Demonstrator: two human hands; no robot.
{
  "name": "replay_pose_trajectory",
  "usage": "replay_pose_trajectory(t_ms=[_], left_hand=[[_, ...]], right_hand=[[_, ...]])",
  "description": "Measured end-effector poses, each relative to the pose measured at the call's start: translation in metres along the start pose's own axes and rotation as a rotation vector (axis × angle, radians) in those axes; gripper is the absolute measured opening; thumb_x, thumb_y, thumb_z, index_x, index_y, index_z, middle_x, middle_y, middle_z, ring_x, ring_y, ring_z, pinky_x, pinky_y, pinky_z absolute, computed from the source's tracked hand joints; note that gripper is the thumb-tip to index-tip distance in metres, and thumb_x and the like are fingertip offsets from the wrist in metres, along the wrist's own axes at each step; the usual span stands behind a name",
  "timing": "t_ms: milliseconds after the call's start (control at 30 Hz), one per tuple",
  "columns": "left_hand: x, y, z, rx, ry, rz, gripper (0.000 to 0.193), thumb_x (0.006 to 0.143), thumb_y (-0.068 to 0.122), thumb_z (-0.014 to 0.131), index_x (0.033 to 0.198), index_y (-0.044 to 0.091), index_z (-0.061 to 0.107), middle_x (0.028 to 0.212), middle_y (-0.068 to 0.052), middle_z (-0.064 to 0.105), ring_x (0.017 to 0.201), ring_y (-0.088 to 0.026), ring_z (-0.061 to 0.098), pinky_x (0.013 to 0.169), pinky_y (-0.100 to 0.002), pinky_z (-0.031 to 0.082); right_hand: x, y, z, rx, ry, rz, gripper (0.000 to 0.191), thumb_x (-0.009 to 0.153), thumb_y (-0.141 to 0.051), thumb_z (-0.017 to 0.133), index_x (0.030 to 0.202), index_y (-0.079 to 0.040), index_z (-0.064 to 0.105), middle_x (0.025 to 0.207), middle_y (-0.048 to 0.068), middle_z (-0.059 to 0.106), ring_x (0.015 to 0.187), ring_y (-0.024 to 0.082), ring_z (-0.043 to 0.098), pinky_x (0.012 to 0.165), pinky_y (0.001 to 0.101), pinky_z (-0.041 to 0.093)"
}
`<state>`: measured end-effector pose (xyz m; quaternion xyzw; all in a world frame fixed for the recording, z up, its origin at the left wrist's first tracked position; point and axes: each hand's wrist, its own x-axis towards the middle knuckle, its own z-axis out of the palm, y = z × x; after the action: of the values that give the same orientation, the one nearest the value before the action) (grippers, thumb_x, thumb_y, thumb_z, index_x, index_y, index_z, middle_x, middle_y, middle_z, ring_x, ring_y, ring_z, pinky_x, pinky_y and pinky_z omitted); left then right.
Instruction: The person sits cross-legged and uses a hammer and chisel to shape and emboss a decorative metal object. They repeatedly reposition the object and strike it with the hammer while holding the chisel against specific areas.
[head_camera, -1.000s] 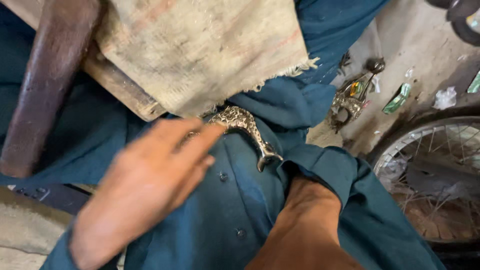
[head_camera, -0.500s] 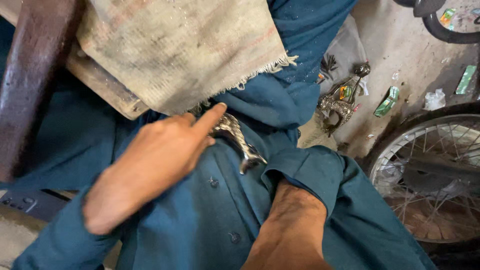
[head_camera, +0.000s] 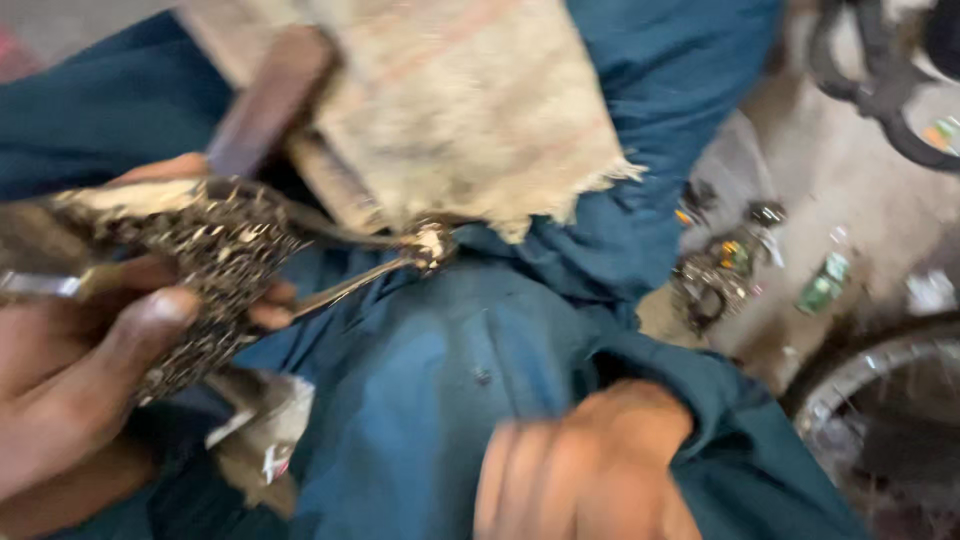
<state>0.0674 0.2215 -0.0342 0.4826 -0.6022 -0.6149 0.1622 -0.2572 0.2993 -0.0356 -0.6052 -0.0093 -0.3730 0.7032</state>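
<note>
The left hand (head_camera: 70, 370) pinches an ornate, pierced metal piece (head_camera: 205, 265) between thumb and fingers, lifted clear above the teal cloth (head_camera: 440, 400), while the blurred right hand (head_camera: 580, 470) rests on that cloth, fingers loosely together, holding nothing visible.

The garment (head_camera: 440, 400) spread over the lap is a plain deep teal blue with a small dark button. Above it lies a coarse sackcloth (head_camera: 470, 100) in pale beige with faint reddish stripes and a frayed, lighter edge. The ornate metal piece (head_camera: 215, 265) is dark brown-black, speckled all over with pale gold and silvery openwork. A dark reddish-brown wooden handle (head_camera: 270, 100) crosses behind it. The ground (head_camera: 800, 200) is dull grey-brown, dotted with a small green scrap (head_camera: 822, 285).
</note>
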Motion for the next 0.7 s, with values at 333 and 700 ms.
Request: replay_pose_trajectory(t_ms=[333, 700], left_hand=[[-0.017, -0.007, -0.023, -0.580, 0.212, 0.188, 0.059, 0.105, 0.010, 0.051, 0.159, -0.008, 0.034, 0.125, -0.030, 0.065, 0.099, -0.038, 0.073, 0.084, -0.045, 0.064], [0.085, -0.009, -0.021, -0.933, 0.063, 0.383, 0.064, 0.116, 0.045, 0.033, 0.163, 0.004, 0.028, 0.132, -0.029, 0.062, 0.107, -0.037, 0.069, 0.098, -0.048, 0.061]], right_hand=[[0.001, 0.052, -0.078, -0.839, 0.515, 0.616, 0.047, 0.085, -0.013, 0.073, 0.129, 0.003, 0.065, 0.106, 0.013, 0.072, 0.073, 0.016, 0.057, 0.060, 0.0276, 0.045], [0.011, 0.065, -0.133, -0.634, 0.830, 0.441, 0.043, 0.101, -0.002, 0.067, 0.142, 0.005, 0.056, 0.121, 0.008, 0.071, 0.105, 0.009, 0.066, 0.084, 0.0191, 0.053]])
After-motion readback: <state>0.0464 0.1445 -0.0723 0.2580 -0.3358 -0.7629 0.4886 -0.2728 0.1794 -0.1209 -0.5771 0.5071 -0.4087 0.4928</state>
